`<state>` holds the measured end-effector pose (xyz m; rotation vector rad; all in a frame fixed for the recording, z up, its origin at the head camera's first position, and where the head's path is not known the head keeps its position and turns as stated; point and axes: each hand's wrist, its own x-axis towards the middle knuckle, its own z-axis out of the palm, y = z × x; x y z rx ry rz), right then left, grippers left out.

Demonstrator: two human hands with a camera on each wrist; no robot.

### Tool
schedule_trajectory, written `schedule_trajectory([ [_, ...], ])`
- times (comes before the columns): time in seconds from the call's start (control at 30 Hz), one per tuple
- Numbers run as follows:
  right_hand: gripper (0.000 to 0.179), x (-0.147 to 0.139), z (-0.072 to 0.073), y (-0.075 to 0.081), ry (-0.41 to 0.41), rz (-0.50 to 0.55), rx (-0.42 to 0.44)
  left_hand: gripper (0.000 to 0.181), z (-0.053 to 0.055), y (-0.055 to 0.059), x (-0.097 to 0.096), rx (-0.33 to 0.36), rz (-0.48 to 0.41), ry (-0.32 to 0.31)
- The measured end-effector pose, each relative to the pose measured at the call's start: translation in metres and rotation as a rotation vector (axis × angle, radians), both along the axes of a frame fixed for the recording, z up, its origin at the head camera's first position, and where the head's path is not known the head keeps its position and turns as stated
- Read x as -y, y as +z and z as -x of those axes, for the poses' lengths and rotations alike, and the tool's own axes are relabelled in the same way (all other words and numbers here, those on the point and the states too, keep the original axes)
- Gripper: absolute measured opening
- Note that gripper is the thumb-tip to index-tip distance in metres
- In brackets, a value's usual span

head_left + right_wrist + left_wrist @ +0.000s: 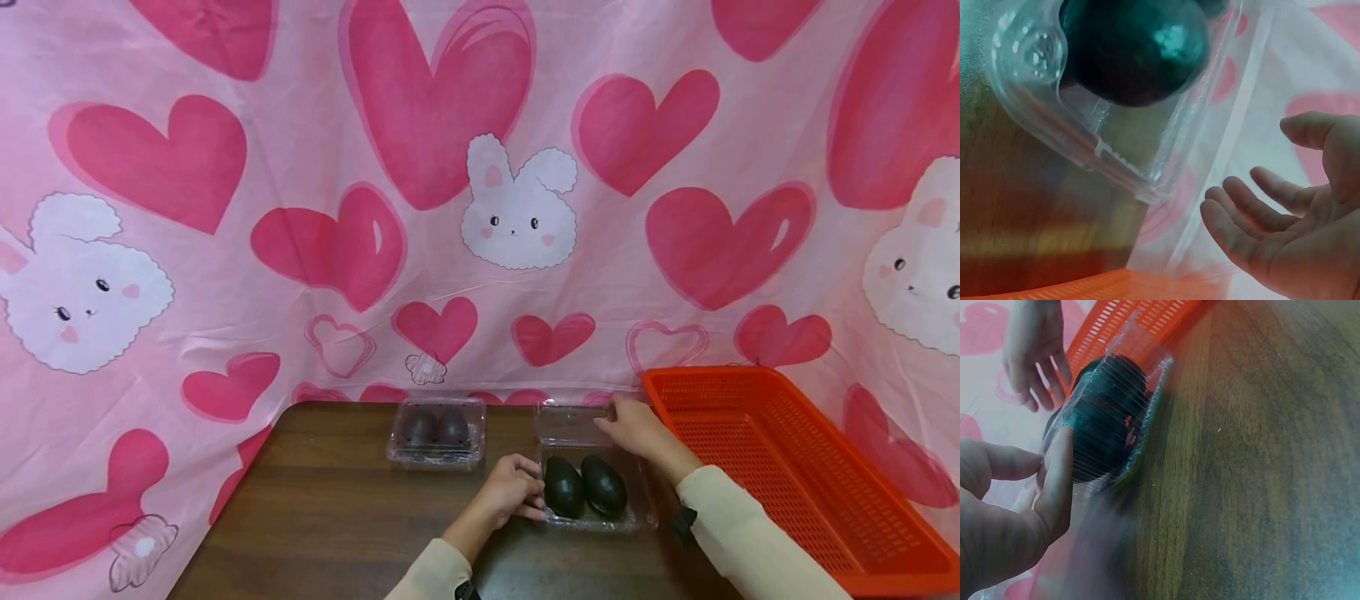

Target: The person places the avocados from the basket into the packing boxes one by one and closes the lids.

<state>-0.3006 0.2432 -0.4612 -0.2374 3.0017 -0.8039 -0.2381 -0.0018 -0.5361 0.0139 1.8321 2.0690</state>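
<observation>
A clear plastic clamshell box lies with its lid folded back, two dark green avocados side by side in its base. My left hand is at the box's left side; in the left wrist view its thumb and index finger pinch the plastic edge. Over the right end of the lid is my right hand. The right wrist view shows that hand with loosely bent, spread fingers and nothing in them, apart from the box wall.
Another clear box, its lid down over two dark round fruits, sits further left on the wooden table. An orange plastic basket stands close on the right. Behind the table hangs a pink cloth with hearts and rabbits.
</observation>
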Motion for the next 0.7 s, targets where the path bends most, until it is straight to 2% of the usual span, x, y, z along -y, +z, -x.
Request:
schedule_trajectory([
  [0.27, 0.043, -0.010, 0.022, -0.010, -0.017, 0.011, 0.040, 0.022, 0.000, 0.002, 0.000, 0.002, -0.006, 0.003],
  [0.5, 0.048, -0.012, 0.037, -0.018, -0.102, 0.019, 0.137, 0.022, 0.000, 0.004, 0.001, 0.003, 0.002, 0.013],
  [0.7, 0.051, -0.016, 0.048, -0.030, -0.122, 0.019, 0.191, 0.023, 0.000, 0.001, 0.001, 0.002, -0.002, 0.007],
])
